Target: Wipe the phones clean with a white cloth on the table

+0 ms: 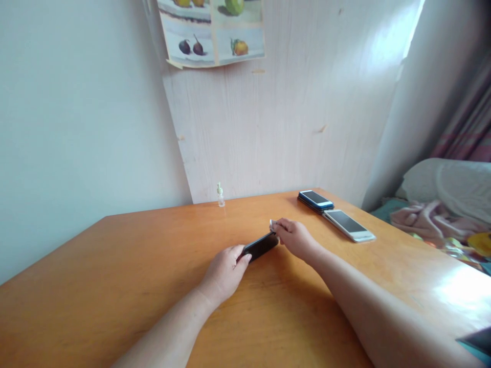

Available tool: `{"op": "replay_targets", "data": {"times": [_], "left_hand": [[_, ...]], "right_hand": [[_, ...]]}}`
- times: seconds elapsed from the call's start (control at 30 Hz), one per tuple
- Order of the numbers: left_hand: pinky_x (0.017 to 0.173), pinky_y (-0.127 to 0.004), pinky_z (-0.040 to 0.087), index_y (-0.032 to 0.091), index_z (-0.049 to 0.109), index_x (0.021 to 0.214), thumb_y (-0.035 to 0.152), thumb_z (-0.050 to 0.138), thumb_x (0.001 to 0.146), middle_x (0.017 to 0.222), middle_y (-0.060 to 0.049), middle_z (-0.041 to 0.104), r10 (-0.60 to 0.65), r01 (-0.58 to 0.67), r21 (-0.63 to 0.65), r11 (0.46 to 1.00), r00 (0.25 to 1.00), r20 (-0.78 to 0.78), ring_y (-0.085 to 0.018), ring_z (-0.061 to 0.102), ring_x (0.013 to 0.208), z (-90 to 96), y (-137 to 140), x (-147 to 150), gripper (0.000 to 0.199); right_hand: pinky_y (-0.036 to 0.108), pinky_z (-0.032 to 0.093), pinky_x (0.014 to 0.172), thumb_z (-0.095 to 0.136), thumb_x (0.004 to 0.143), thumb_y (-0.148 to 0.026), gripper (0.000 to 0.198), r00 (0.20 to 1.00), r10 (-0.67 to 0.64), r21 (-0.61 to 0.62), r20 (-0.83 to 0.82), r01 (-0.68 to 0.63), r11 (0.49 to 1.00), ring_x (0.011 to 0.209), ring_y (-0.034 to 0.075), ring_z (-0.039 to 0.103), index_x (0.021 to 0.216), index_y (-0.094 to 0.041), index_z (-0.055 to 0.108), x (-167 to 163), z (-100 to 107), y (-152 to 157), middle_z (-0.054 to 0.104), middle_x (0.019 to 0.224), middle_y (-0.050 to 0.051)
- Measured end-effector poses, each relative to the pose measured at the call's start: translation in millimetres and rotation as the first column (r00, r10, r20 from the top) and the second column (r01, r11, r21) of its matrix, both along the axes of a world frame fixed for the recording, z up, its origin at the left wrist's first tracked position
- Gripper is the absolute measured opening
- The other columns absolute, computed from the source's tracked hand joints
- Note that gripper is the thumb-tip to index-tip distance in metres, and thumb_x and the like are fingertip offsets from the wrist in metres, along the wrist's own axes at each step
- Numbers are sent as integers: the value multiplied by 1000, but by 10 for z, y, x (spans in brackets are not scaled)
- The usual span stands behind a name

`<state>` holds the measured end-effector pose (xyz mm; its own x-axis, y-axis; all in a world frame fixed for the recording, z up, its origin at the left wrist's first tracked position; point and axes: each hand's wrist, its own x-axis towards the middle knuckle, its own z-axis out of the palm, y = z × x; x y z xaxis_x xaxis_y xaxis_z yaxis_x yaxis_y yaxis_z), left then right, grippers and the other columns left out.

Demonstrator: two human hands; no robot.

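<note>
My left hand [227, 271] grips the near left end of a black smartphone [261, 247], thumb on top and fingers behind. The phone is tilted above the wooden table, its long side running up to the right. My right hand [294, 236] is closed at the far end of the phone and pinches a small white cloth or tissue [273, 225] against its edge. Most of the white piece is hidden by the fingers.
A small clear spray bottle [220, 197] stands at the back of the wooden table [153, 266]. Stacked phones [316, 198] and a white tablet-like device [349, 226] lie at the back right. Fruit pictures [215, 36] hang on the board behind. Bedding [448, 184] is at the right.
</note>
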<state>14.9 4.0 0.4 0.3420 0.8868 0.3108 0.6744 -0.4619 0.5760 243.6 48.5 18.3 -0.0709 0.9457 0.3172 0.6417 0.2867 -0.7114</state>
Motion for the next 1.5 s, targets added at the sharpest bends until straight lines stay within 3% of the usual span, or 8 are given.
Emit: {"op": "replay_targets", "data": {"times": [0.1,0.2,0.33,0.57,0.73,0.97,1.13,1.5], "left_hand": [[61,-25,37,19,58,79,34,47,91,77,-2,63,10,-11,-2,1000,1000,-9,-16,55,69,7,-2,4,22],[62,-25,38,19,60,81,32,48,91,78,-2,64,12,-12,-11,1000,1000,10,-17,56,70,0,-2,9,21],[65,-26,40,20,62,85,31,47,91,81,-3,65,-4,4,-13,1000,1000,24,-17,58,73,3,-13,16,19],[69,-27,42,21,64,90,30,47,91,87,-4,66,-21,21,3,1000,1000,4,-19,59,79,54,-53,38,19],[70,-27,42,22,64,91,29,47,92,88,-4,66,-22,22,26,999,1000,-16,-19,60,80,43,-60,45,19],[74,-27,44,26,66,100,24,50,89,91,-3,63,-4,7,91,996,999,-39,-18,60,84,15,-86,60,19],[83,-31,45,25,65,104,14,56,80,99,-5,64,-19,29,133,991,997,-76,-21,59,95,-52,-57,49,27],[94,-36,44,22,61,114,14,58,76,108,-6,63,-43,64,133,989,988,-149,-23,56,103,-36,-90,38,39]], "right_hand": [[23,34,51,41,89,-55,44,990,-137,3,-16,137,991,55,14,51,72,-20,61,61,4,49,57,58,0],[23,36,53,41,89,-57,44,997,-36,21,-75,38,999,58,14,52,78,-20,63,-12,54,-37,58,60,-1],[23,35,54,44,88,-58,43,997,65,28,42,-66,997,58,13,51,73,-21,61,-96,71,-113,57,60,-2],[23,31,52,45,87,-54,41,970,-206,2,130,207,978,57,14,50,67,-21,58,109,17,61,57,59,0],[23,32,52,46,86,-56,41,984,-145,58,105,139,989,56,13,50,65,-21,52,43,7,10,54,57,-2],[22,33,46,51,84,-47,29,994,-106,-181,26,109,977,48,12,54,73,-20,54,50,-50,30,58,57,-1],[22,33,45,51,86,-42,24,996,-70,-251,56,82,965,45,12,54,77,-20,56,32,-94,40,60,54,0],[24,25,53,49,86,-27,16,955,-41,-158,292,91,983,55,11,48,75,-17,56,41,-80,43,58,60,0]]}}
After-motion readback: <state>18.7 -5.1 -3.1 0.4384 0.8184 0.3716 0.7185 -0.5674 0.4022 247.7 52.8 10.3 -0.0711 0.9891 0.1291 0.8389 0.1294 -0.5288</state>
